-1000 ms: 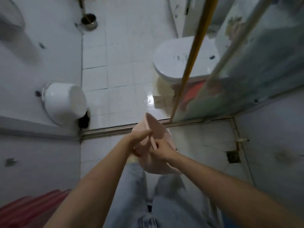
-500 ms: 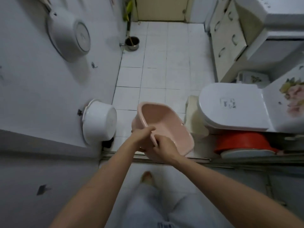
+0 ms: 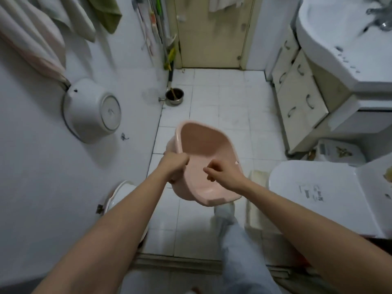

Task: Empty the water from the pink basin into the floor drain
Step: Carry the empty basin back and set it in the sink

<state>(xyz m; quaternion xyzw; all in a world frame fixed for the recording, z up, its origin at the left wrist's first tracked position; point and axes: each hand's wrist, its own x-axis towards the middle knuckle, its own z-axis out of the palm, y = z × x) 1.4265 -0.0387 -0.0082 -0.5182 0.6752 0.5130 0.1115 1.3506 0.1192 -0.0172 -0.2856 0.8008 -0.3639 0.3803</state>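
The pink basin [image 3: 203, 145] hangs in the air over the white tiled floor, tilted with its far end raised; its inside looks dry, with no water showing. My left hand [image 3: 175, 166] is shut on its near-left rim. My right hand [image 3: 224, 177] lies over the basin's inside with loosely curled fingers and does not grip the rim. No floor drain is in view.
A toilet [image 3: 318, 194] stands at the right, with a vanity cabinet [image 3: 297, 98] and sink [image 3: 339, 39] beyond. White basins hang on the left wall [image 3: 91, 111] and lower down [image 3: 121, 196]. A metal pot [image 3: 174, 96] sits near the door [image 3: 212, 30]. My jeans leg [image 3: 237, 240] steps over the sill [image 3: 180, 262].
The view swung up from the shower floor with its drain to the main bathroom floor. The basin went from steeply tipped to more level, and my right hand came off its rim.
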